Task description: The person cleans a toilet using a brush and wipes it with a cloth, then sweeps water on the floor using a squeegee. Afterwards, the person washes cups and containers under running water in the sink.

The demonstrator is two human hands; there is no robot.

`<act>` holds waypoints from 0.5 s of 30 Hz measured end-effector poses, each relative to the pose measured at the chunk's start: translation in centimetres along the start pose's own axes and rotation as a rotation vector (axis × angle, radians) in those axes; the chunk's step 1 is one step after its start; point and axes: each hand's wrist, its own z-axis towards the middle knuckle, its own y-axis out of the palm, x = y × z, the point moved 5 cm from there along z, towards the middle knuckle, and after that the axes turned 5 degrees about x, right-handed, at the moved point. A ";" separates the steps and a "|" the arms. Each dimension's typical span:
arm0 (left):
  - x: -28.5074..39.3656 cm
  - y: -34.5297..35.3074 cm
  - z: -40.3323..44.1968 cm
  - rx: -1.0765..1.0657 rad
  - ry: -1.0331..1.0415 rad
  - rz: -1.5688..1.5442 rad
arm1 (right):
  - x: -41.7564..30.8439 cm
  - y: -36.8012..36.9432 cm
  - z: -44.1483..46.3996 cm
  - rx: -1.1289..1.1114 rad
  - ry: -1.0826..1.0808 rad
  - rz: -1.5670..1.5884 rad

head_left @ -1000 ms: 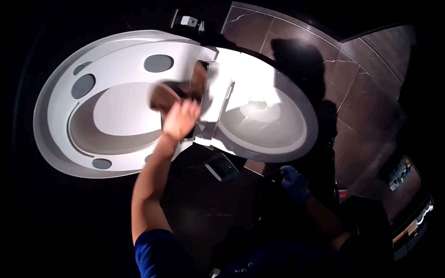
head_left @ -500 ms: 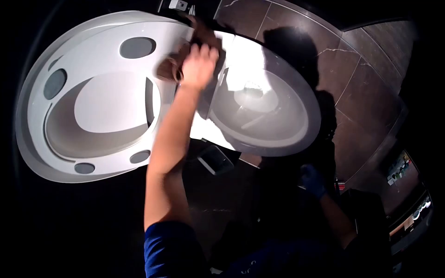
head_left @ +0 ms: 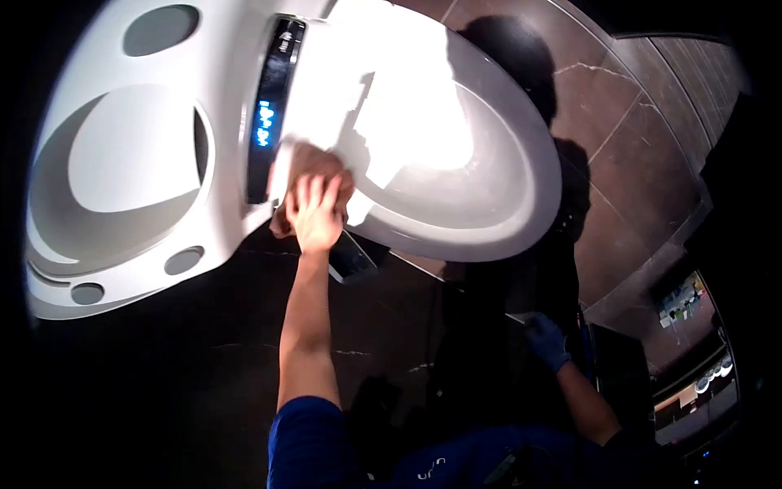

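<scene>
My bare left hand (head_left: 318, 213) presses a bunched brown cloth (head_left: 314, 163) onto the white rim by the toilet's hinge end. Its fingers are bent over the cloth. Beside the cloth is a black panel strip (head_left: 275, 98) with lit blue marks. The white toilet bowl (head_left: 509, 228) extends to the right, partly in bright light. To the left stands the raised seat and lid (head_left: 224, 187), with grey oval pads. My right hand (head_left: 547, 338), in a blue glove, hangs low over the dark area. Its fingers look curled, and a thin pale edge shows at them.
A small dark device with a pale frame (head_left: 352, 259) lies just below the bowl's near side. Brown veined tiles (head_left: 603, 106) cover the floor at right. A lit opening or mirror with small items (head_left: 688, 314) shows at the far right.
My left hand and the brown cloth have moved down toward the near side of the toilet, uncovering the black panel. The view has shifted closer. My right hand stays low.
</scene>
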 end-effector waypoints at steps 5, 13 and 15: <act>11.6 5.9 -11.1 0.092 -0.261 -0.478 | 0.8 -1.9 -2.7 -0.084 0.023 0.041; 35.3 0.1 -6.9 0.099 -0.056 -0.593 | 2.2 -5.1 -2.1 0.020 -0.036 -0.064; 30.8 4.1 -11.1 0.202 0.025 -0.633 | 4.0 -5.4 -1.8 -0.004 -0.048 -0.004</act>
